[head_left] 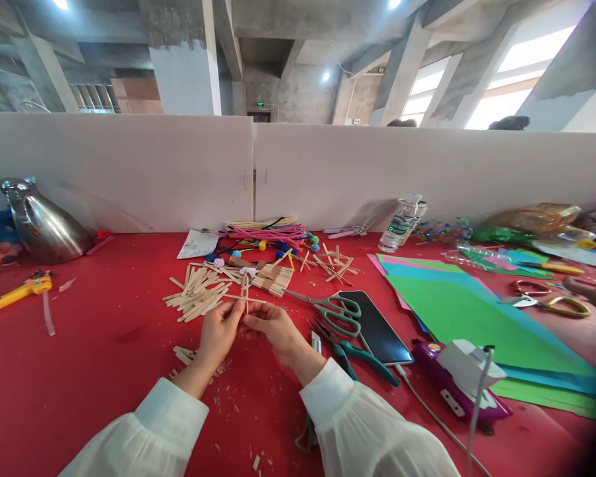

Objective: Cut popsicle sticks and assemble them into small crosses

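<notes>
Between my two hands I hold a small cross of wooden craft sticks (246, 291), one upright and one lying across it. My left hand (223, 326) pinches it from the left, thumb and fingers closed. From the right, my right hand (274, 331) grips near the crossbar's other end, fingers curled. Just beyond the left hand lies a loose pile of craft sticks (196, 295). Behind the cross rests a piece made of sticks joined side by side (274, 279). Scissors with green handles (340, 313) and teal-handled pliers (365, 363) lie right of my right hand.
A phone (377, 324) charges by cable near a purple power strip (459, 384). Coloured paper sheets (467, 311), a water bottle (401, 224) and red-and-gold scissors (546, 298) lie right. A yellow glue gun (20, 293) and steel jug (47, 222) stand left. White boards (129, 172) border the back.
</notes>
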Demonstrator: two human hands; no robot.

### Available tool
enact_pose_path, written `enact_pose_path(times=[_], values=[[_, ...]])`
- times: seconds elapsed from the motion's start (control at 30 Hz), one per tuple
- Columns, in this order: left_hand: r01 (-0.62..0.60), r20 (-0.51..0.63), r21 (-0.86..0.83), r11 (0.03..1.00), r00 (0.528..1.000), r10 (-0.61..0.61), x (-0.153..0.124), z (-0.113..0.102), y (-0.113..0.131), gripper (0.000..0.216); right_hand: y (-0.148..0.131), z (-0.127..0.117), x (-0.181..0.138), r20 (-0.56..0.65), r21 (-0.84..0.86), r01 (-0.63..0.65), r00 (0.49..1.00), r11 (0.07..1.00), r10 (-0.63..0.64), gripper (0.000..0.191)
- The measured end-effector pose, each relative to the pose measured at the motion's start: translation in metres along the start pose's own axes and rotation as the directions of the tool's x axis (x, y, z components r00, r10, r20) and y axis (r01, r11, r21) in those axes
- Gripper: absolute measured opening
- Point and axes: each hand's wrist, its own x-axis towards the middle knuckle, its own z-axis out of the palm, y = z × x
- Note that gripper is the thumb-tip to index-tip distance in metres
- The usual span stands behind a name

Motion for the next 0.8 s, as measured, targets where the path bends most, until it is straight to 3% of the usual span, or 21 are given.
enact_pose_path(times=[0.33,0.53,0.67,0.8], values=[[-0.152,0.018,0.125,0.980,0.988,0.151,-0.0002,-0.0006,0.0064,0.032,0.0017,-0.0005,0.0048,-0.122,-0.102,0.020,0.992,0.995,-0.032,0.031],[-0.167,0.001,0.139,0.976,0.986,0.169,-0.0008,-0.0006,0.0063,0.029,0.0020,-0.0044,0.0071,-0.178,-0.179,0.065,0.979,0.982,-0.097,0.030],[-0.201,-0.015,0.188,0.961,0.978,0.207,-0.0010,-0.0027,0.0073,0.027,-0.0013,-0.0051,0.0071,-0.238,-0.347,0.106,0.951,0.932,-0.197,0.021],[-0.232,-0.015,0.235,0.944,0.970,0.242,-0.0016,-0.0036,0.0086,0.024,-0.0028,-0.0040,0.0046,-0.261,-0.568,0.123,0.911,0.814,-0.320,0.012]])
